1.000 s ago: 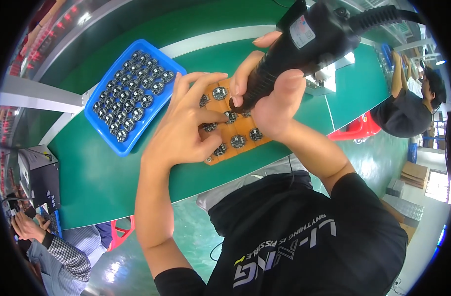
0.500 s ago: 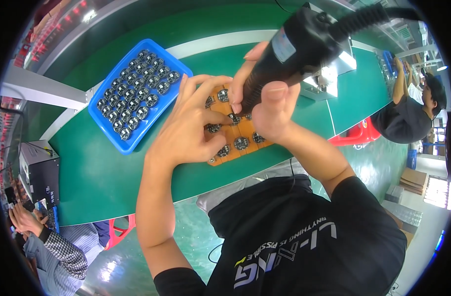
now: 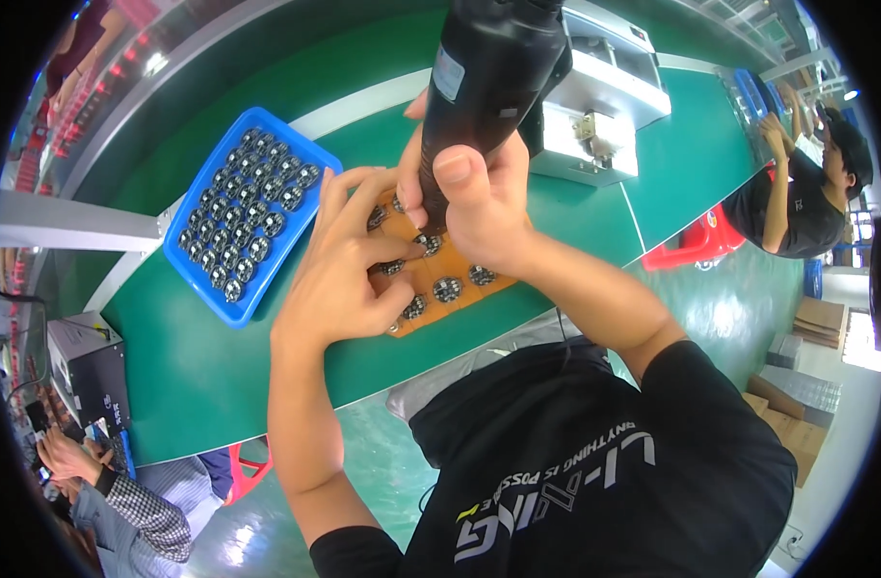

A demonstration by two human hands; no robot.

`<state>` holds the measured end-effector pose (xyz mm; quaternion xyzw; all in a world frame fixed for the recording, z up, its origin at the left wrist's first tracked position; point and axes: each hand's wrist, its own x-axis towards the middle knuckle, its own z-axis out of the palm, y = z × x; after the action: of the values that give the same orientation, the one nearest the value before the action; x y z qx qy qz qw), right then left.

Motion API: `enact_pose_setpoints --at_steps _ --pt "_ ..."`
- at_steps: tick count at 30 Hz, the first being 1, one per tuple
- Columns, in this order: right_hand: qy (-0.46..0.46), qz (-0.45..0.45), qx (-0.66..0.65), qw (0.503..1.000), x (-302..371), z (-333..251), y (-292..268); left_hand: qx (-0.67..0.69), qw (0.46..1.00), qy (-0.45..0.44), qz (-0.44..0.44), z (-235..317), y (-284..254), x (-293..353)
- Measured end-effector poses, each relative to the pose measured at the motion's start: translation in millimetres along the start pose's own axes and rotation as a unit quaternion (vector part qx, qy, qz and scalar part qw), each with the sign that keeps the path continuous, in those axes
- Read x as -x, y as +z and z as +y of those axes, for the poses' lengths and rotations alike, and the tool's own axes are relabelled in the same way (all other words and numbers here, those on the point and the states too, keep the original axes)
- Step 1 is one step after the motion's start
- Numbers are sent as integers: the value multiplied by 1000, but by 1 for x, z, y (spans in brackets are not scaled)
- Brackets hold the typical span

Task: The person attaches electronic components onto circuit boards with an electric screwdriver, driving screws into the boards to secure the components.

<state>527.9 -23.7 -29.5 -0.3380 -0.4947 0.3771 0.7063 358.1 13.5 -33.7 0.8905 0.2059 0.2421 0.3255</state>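
My right hand (image 3: 488, 197) is wrapped round a black electric screwdriver (image 3: 493, 82), which points down at an orange fixture board (image 3: 467, 301). Several round black circuit boards (image 3: 447, 289) sit in the fixture. My left hand (image 3: 339, 270) lies over the fixture's left side, its fingers apart. Its index fingertip touches or nearly touches a round circuit board (image 3: 428, 245) close to the screwdriver's lower end. The tool's tip is hidden by my right hand and the tool body.
Left of the fixture, a blue tray (image 3: 238, 313) holds many round boards on the green table (image 3: 209, 385). A silver-white machine (image 3: 594, 144) stands behind right, and a dark box (image 3: 89, 361) far left. People sit at both sides, one near a red stool (image 3: 696, 241).
In the picture, the screwdriver, both hands and the fixture appear further left. The screwdriver looks more upright. The tray and machine have also shifted, so the view itself has turned.
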Motion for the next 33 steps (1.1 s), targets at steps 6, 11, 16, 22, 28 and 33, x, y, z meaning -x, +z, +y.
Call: enact_pose_setpoints --at_steps 6,11,16,22,28,33 --pt "-34 100 79 991 -8 -48 -48 -28 999 -6 -14 5 -1 -4" --pt "-154 202 245 936 -22 -92 -113 -35 999 -13 -12 7 -1 -2" --pt "-155 190 174 954 -18 -78 -136 -17 1000 -6 -12 5 1 -4" --pt "-99 167 185 963 -19 -78 -131 -15 1000 1 -6 1 0 -3" --pt "-19 111 135 984 -11 -74 -97 1 1000 6 -7 2 0 -6" --pt "5 33 59 998 1 -43 -30 10 1000 -2 7 -2 -8 1"
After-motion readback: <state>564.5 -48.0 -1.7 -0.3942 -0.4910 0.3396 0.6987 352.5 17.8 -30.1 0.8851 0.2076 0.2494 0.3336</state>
